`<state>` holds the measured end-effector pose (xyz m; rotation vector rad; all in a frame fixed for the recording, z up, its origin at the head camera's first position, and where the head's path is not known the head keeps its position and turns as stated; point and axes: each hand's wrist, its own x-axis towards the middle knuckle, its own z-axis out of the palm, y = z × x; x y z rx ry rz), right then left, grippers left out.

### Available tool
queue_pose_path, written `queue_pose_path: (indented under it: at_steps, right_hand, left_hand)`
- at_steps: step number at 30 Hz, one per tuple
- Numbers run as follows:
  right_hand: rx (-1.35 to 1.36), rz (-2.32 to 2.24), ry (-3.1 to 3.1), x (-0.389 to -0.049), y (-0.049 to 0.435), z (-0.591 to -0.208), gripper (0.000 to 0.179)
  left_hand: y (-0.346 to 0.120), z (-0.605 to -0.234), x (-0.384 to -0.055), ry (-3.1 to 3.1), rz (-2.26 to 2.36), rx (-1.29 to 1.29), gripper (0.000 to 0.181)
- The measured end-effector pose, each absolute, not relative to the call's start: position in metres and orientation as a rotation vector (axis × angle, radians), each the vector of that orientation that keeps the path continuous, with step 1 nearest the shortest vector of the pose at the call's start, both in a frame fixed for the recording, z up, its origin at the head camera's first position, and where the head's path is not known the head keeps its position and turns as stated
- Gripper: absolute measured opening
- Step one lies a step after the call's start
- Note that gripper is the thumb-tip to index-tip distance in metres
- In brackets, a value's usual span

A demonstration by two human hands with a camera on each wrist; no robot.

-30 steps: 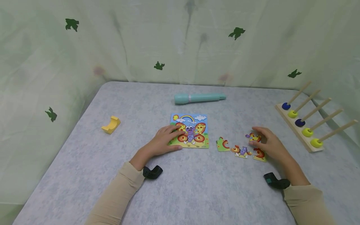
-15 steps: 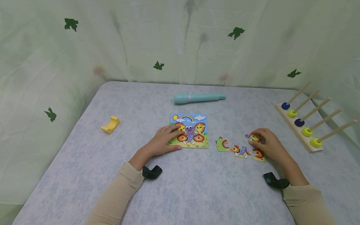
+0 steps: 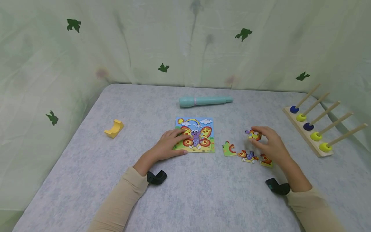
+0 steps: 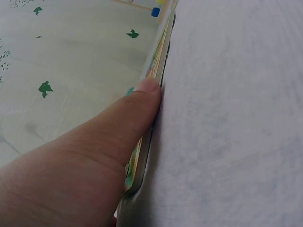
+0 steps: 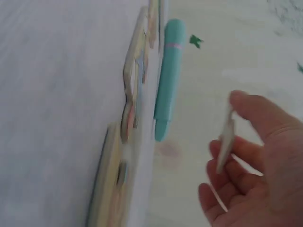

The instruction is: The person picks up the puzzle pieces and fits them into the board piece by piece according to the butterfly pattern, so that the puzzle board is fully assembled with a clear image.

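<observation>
Puzzle piece point(image 3: 255, 134) is pinched in our R grip point(image 3: 271, 144); our L grip point(image 3: 168, 144), thumb & fingers apart, rests on board point(image 3: 200, 133). We'd best carry it lvl, by edges.

Puzzle board point(image 3: 200, 137): smooth printed face, wood-look edge | puzzle piece point(image 3: 255, 135): printed face, wood-look edge | peg rack point(image 3: 305, 133): bare matt wood | teal tube point(image 3: 205, 101): smooth, plastic-look | curtain point(image 3: 185, 42): creased cloth | desk point(image 3: 203, 193): matt | sleeve point(image 3: 118, 199): matt cloth
</observation>
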<state>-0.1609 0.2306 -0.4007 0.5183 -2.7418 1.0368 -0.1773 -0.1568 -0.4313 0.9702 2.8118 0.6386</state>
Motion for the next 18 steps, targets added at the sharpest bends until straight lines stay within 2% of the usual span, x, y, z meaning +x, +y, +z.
queue_pose_path:
  at_steps: [10, 18]
  right_hand:
    - [0.830, 1.094, -2.634, -0.170, 0.163, -0.386, 0.046]
    - [0.903, 1.124, -2.769, -0.187, 0.122, -0.397, 0.045]
  left_hand:
    - [-0.157, -0.430, -0.177, 2.806, 0.645, 0.966, 0.060]
    - [-0.158, -0.430, -0.177, 2.801, 0.663, 0.975, 0.060]
